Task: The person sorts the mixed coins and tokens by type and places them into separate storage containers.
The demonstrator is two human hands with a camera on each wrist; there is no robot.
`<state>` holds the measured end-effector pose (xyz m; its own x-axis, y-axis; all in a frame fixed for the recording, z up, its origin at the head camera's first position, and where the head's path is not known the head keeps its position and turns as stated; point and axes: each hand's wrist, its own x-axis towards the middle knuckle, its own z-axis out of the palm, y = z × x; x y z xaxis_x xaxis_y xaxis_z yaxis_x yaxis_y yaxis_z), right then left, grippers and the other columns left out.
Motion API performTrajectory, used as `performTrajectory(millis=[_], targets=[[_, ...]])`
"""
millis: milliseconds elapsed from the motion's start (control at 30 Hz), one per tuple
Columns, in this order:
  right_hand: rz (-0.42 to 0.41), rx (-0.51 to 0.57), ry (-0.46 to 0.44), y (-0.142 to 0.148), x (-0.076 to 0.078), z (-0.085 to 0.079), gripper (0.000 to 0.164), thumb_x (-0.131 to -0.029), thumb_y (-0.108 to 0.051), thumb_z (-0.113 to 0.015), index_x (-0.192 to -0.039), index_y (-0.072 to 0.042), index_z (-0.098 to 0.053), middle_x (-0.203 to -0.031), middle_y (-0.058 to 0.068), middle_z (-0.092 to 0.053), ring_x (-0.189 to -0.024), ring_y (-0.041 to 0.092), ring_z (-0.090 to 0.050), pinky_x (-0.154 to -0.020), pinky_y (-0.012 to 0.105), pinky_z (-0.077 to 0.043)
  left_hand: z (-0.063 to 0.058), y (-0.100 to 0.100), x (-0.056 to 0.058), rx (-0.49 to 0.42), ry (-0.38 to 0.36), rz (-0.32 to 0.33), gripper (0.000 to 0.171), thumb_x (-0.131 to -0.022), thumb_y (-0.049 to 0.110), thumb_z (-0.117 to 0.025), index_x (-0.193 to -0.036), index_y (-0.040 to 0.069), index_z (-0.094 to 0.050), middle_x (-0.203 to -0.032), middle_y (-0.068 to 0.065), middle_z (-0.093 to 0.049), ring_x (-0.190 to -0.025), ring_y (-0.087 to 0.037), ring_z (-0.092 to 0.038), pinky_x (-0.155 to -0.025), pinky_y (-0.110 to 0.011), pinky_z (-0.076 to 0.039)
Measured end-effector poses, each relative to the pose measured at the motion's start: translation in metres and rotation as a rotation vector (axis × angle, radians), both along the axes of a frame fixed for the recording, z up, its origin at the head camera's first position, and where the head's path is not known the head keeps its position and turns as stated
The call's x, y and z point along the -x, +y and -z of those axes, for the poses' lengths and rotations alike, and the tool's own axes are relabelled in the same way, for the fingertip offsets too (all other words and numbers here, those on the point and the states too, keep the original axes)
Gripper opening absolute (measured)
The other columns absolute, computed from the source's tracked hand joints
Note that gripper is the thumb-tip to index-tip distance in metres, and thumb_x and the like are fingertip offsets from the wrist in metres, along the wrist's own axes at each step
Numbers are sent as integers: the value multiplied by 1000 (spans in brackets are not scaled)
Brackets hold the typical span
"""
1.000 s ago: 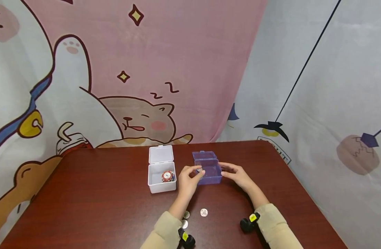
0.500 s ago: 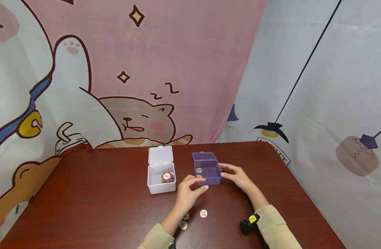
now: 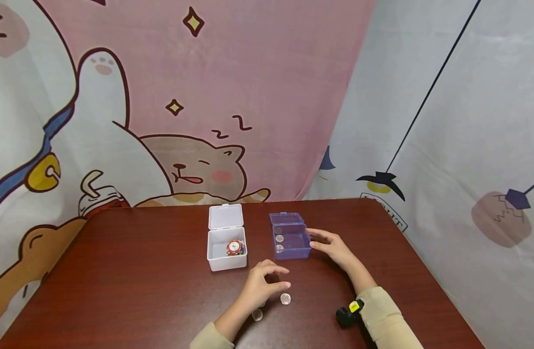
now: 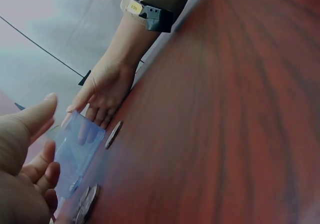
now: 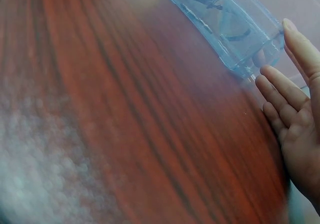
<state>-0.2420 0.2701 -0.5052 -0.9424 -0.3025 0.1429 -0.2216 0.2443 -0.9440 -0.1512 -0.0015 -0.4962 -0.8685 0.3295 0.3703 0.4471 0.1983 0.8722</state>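
Note:
My left hand [image 3: 260, 286] hovers over the table, thumb and fingers apart with nothing between them. Just right of its thumb lies a silver coin [image 3: 285, 299]. Another coin [image 3: 257, 315] is below the wrist, and a further one is mostly hidden by the hand. A translucent purple box [image 3: 295, 254] stands beyond with its lid raised; silver coins [image 3: 279, 238] lie along its left side. My right hand [image 3: 334, 247] rests against the box's right side, its fingers fairly straight. In the right wrist view, thumb and fingers [image 5: 285, 92] are at the box's corner.
A white box [image 3: 227, 263] with its lid folded back stands left of the purple one, holding red and other poker chips [image 3: 234, 247]. The brown table [image 3: 132, 281] ends at a patterned cloth backdrop [image 3: 271, 97].
My left hand has left the purple box, where it pinched a coin, and come back toward the loose coins. Coins now show along the box's left side. The right hand has stayed put.

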Motion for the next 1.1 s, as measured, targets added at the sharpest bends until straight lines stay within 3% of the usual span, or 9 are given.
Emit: performTrajectory(millis=[200,400,600,800,1100], targets=[[10,-1,-15,0,0,-2,43,-90,-10,-67,-132,-5,-58,-129,13,-59,-118,32,-53,-89,24,-45,4,-5,1,102,38,70,29,-72,14,-84,-98,6,-75,-82,-4,-63,-76,-18,-52,-70,-26,-42],[7,-2,-4,0,1,-1,44,-90,-10,-67,-132,-2,-56,-130,17,-57,-117,32,-54,-88,24,-45,6,-7,0,140,8,119,31,-69,15,-86,-96,6,-76,-82,-2,-64,-77,-17,-53,-72,-26,-43],[8,-3,-10,0,0,0,44,-90,-11,-67,-132,-3,-57,-129,17,-58,-115,30,-55,-89,24,-45,8,-8,-2,213,10,123,31,-67,22,-87,-95,12,-77,-82,6,-62,-79,-11,-49,-74,-25,-38],[-8,-1,-13,0,-1,-4,43,-91,-6,-64,-133,1,-54,-131,21,-55,-118,36,-52,-88,22,-44,8,-7,-4,298,16,121,34,-64,25,-89,-95,17,-77,-84,13,-58,-84,-4,-44,-81,-29,-31],[-27,1,-15,-9,-14,-29,45,-91,-1,-63,-133,9,-50,-131,27,-52,-119,44,-48,-88,21,-44,6,-7,-6,344,52,103,35,-59,19,-90,-91,16,-78,-82,13,-56,-84,-1,-42,-79,-25,-30]])
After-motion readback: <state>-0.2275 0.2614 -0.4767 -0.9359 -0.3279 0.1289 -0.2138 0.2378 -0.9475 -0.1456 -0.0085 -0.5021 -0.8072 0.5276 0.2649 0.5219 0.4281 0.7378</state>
